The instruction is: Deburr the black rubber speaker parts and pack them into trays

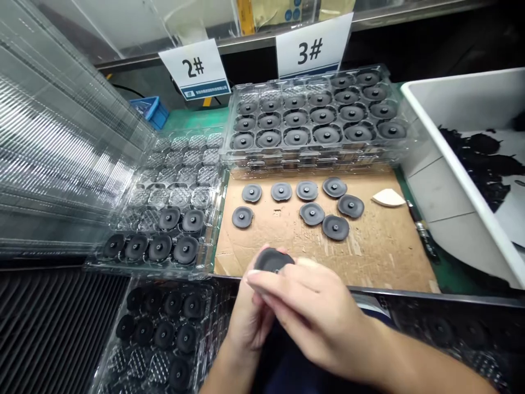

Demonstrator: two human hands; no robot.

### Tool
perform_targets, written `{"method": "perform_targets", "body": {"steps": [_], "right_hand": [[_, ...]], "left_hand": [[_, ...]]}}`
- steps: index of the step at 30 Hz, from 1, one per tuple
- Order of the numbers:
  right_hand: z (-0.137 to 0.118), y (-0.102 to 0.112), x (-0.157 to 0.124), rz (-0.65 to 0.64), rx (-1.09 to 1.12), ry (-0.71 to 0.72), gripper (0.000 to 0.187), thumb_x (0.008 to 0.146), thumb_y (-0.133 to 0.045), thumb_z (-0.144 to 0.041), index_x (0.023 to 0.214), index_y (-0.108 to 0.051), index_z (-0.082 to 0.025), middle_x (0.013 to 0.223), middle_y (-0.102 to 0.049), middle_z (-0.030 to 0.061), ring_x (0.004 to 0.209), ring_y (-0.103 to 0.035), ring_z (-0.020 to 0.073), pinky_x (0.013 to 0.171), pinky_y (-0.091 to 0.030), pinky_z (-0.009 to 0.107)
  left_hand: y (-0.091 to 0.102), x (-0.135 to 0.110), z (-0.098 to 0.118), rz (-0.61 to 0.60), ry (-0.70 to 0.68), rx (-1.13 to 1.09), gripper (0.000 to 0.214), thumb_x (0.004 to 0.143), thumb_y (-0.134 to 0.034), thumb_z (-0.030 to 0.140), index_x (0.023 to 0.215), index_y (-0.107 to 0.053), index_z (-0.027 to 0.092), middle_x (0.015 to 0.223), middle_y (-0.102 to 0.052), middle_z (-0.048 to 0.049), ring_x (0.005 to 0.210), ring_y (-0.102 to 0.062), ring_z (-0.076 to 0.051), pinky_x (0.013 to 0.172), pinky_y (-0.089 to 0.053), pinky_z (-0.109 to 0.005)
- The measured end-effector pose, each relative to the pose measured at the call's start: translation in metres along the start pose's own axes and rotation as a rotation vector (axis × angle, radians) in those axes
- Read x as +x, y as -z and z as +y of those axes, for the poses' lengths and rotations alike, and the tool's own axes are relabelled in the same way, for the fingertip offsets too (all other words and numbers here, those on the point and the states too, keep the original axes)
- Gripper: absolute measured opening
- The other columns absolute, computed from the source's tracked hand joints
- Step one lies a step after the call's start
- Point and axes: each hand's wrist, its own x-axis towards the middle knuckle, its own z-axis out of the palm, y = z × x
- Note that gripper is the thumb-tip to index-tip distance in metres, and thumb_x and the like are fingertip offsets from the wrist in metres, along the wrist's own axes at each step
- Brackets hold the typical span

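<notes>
Left hand [248, 320] and right hand [322, 306] together, clamped on black disc [269, 257]: matte, smooth face, rounded rim (lower part hidden by fingers [283, 287]).

The round dark-grey discs [335, 227] look like matt, smooth plastic or rubber. The flat brown cardboard sheet [377, 251] is dull and rough, with scuffed, peeled patches. The clear, many-cupped plastic tray [180, 176] is thin and glossy; the tall ribbed translucent plastic sheet [74, 109] is shiny, the deep white plastic bin [441, 158] smooth, the rectangular white 3# sign [314, 48] flat and paper-like
</notes>
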Motion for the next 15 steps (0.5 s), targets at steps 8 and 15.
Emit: {"method": "perform_targets", "body": {"steps": [8,15], "right_hand": [[0.006,0.004,-0.007,0.089,-0.103,0.029,0.024,0.091,-0.042,-0.012,0.105,-0.061,-0.007,0.078,-0.067,0.0065,0.071,-0.058,0.0151,0.068,-0.044,0.029],[0.004,0.036,-0.03,-0.024,-0.282,-0.204,0.021,0.091,-0.045,-0.012,0.102,-0.063,-0.014,0.071,-0.062,0.0008,0.061,-0.048,0.012,0.061,-0.034,0.026]], "left_hand": [[-0.012,-0.001,-0.007,-0.062,0.067,0.007,0.052,0.067,-0.074,0.041,0.115,-0.063,0.024,0.117,-0.066,-0.003,0.118,-0.052,-0.024,0.104,-0.034,-0.035],[-0.02,0.003,-0.011,-0.037,0.107,0.041,0.063,0.046,-0.086,0.039,0.104,-0.067,0.025,0.105,-0.07,-0.0018,0.1,-0.063,-0.02,0.092,-0.048,-0.029]]}}
